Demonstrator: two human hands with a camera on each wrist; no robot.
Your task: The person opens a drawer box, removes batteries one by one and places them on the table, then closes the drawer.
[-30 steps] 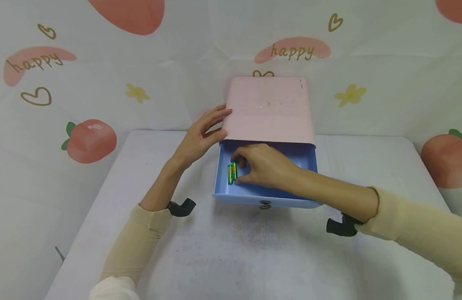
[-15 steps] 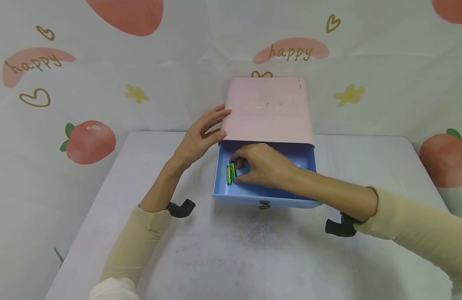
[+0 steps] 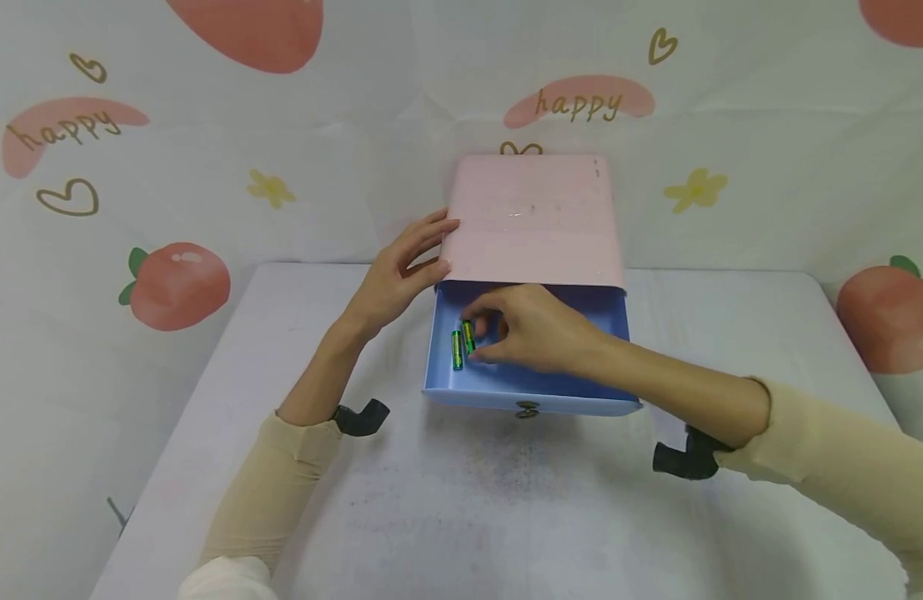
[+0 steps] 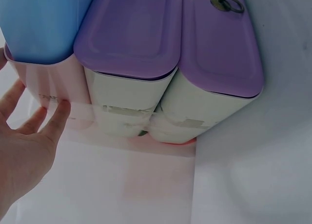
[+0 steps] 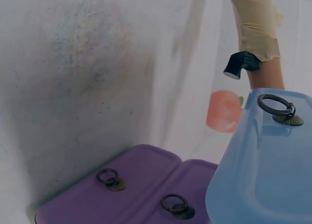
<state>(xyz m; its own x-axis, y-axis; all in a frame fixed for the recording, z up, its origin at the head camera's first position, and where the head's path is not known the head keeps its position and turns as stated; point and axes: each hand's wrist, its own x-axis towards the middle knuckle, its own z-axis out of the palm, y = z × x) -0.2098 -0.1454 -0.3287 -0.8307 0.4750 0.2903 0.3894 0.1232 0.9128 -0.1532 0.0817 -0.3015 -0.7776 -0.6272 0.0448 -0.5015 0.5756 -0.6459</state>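
Open blue drawer (image 3: 476,398) of the pink case (image 3: 536,221) holds one loose green battery (image 3: 457,350) beside a second battery (image 3: 469,337) pinched by the right hand (image 3: 539,329), left hand (image 3: 397,275) spread against the case's side.

Soft, even light fills the head view. A faint shadow lies on the table (image 3: 431,517) in front of the blue drawer (image 3: 581,406); tiny shiny spots show on the pink box (image 3: 536,221) behind it. Both wrist views look dimmer and greyer.
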